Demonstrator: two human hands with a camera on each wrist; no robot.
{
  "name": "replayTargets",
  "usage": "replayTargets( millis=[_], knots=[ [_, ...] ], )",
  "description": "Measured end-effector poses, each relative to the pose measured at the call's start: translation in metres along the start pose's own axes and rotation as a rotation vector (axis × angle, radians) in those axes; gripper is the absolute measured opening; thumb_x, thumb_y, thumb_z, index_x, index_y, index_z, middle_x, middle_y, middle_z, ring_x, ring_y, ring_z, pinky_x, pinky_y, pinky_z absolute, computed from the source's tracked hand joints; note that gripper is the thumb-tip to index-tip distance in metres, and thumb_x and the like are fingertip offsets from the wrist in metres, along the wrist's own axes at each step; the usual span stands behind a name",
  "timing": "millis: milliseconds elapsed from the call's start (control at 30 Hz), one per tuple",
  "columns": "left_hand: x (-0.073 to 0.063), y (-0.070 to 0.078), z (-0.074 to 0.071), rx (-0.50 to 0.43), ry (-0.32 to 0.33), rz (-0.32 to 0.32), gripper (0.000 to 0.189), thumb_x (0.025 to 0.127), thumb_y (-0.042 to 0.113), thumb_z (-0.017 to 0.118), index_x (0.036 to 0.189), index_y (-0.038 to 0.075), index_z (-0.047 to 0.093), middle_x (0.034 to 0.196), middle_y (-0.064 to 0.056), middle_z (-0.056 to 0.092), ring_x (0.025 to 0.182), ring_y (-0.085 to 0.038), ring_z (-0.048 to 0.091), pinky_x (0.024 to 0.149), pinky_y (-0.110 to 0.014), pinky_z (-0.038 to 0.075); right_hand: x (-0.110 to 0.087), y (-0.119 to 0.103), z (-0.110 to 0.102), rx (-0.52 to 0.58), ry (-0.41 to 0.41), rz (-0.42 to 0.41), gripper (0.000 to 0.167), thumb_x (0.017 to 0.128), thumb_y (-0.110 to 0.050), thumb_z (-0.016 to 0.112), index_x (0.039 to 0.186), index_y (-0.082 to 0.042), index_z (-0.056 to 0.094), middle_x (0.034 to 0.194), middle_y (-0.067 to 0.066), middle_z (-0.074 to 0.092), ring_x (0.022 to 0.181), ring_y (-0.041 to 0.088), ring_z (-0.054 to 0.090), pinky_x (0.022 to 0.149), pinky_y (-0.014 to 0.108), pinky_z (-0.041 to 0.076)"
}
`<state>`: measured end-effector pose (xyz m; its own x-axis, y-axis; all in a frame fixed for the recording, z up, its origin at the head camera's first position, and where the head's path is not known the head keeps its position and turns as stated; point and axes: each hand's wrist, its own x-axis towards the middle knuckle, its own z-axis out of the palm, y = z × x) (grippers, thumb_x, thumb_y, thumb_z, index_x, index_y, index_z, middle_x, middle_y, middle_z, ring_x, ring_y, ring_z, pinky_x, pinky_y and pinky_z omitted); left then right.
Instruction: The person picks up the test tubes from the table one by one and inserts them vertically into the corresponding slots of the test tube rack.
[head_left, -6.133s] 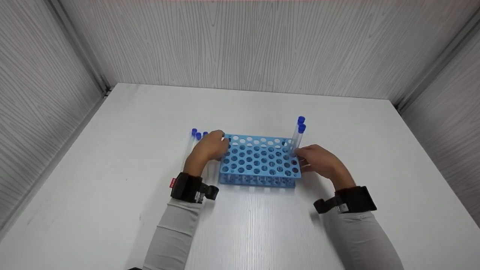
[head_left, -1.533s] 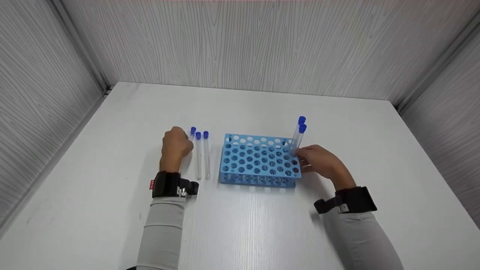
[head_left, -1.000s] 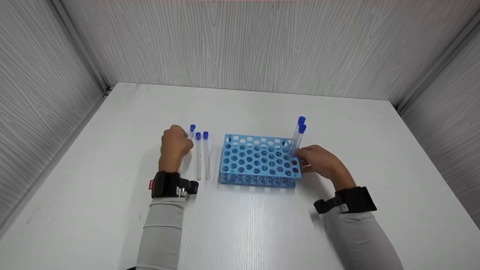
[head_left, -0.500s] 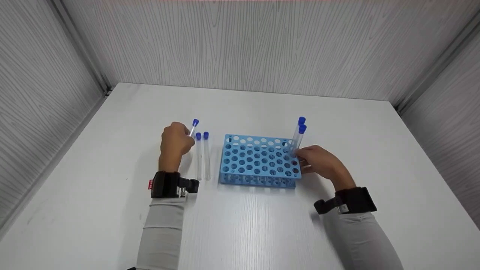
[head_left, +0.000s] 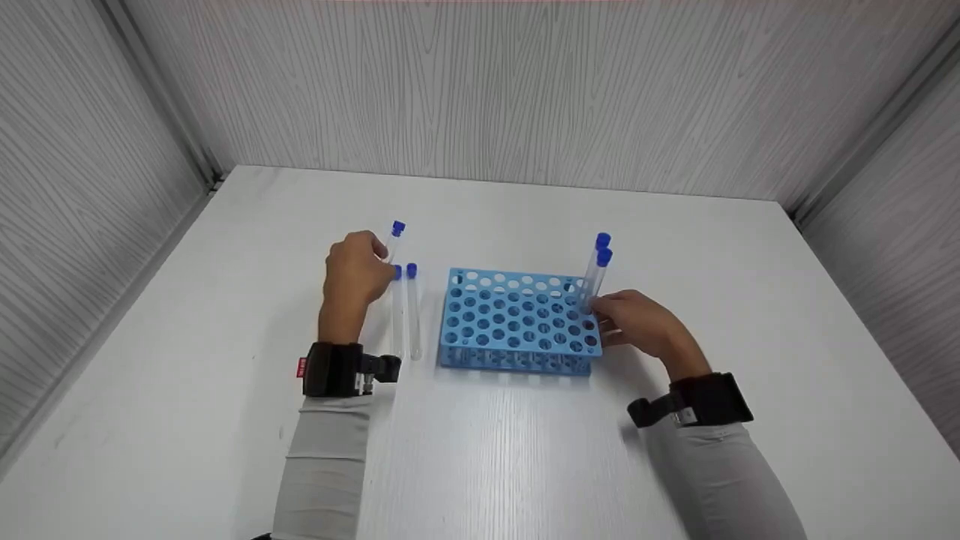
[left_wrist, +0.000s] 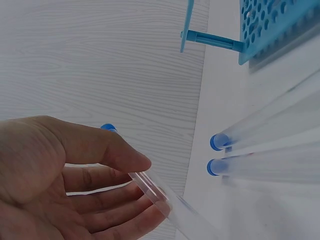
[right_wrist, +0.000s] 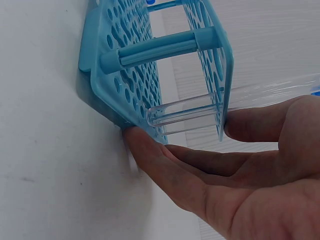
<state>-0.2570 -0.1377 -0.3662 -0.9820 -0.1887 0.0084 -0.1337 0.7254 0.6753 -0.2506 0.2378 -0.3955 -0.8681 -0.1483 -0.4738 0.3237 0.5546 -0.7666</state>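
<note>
My left hand point(head_left: 355, 271) pinches a clear test tube point(left_wrist: 152, 189) with a blue cap between thumb and fingers. The tube is tilted, its cap point(head_left: 398, 226) pointing up and away. Below and beside that hand, two more capped test tubes point(head_left: 414, 319) lie side by side on the table. A blue test tube rack point(head_left: 513, 312) stands to their right. My right hand point(head_left: 637, 324) holds the rack's right end, thumb against the upper plate and a finger at the base. Two capped tubes point(head_left: 598, 271) stand in holes at the rack's far right corner.
The white tabletop point(head_left: 480, 457) lies under everything. A grey wood-grained panel point(head_left: 487, 90) rises behind it, with side panels left and right. Each wrist wears a black strap with a camera, such as the right strap point(head_left: 711, 399).
My left hand left the rack's left end, took the leftmost tube from the table, and has raised and tilted it. The right hand and rack have stayed put.
</note>
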Motion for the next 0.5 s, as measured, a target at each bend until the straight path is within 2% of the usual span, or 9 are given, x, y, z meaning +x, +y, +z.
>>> replayTargets(
  millis=[167, 367, 500],
  knots=[
    [-0.002, 0.005, -0.002, -0.014, -0.002, 0.008, 0.032, 0.088, 0.007, 0.066, 0.118, -0.004, 0.065, 0.119, -0.024, 0.068, 0.102, -0.036, 0.064, 0.088, -0.049, 0.057, 0.0, -0.001, 0.0, 0.007, -0.006, -0.001, 0.049, 0.108, -0.03, 0.042, 0.138, 0.008, 0.052, 0.121, 0.018, 0.06, 0.11, 0.026, 0.061, 0.101, 0.039, 0.053],
    [-0.003, 0.01, 0.002, -0.015, 0.022, 0.049, 0.028, 0.088, 0.007, 0.068, 0.114, -0.004, 0.067, 0.115, -0.022, 0.07, 0.101, -0.036, 0.066, 0.085, -0.049, 0.058, 0.0, -0.001, 0.002, 0.039, -0.018, -0.023, 0.045, 0.106, -0.027, 0.045, 0.131, 0.009, 0.056, 0.113, 0.014, 0.061, 0.104, 0.023, 0.062, 0.094, 0.035, 0.057],
    [-0.006, 0.015, 0.003, -0.022, 0.019, 0.062, 0.027, 0.088, 0.007, 0.07, 0.113, -0.003, 0.068, 0.111, -0.02, 0.07, 0.097, -0.034, 0.067, 0.082, -0.046, 0.058, -0.001, -0.002, 0.002, 0.038, -0.018, -0.026, 0.045, 0.106, -0.028, 0.045, 0.131, 0.008, 0.057, 0.111, 0.013, 0.062, 0.102, 0.022, 0.062, 0.092, 0.034, 0.057]
  ],
)
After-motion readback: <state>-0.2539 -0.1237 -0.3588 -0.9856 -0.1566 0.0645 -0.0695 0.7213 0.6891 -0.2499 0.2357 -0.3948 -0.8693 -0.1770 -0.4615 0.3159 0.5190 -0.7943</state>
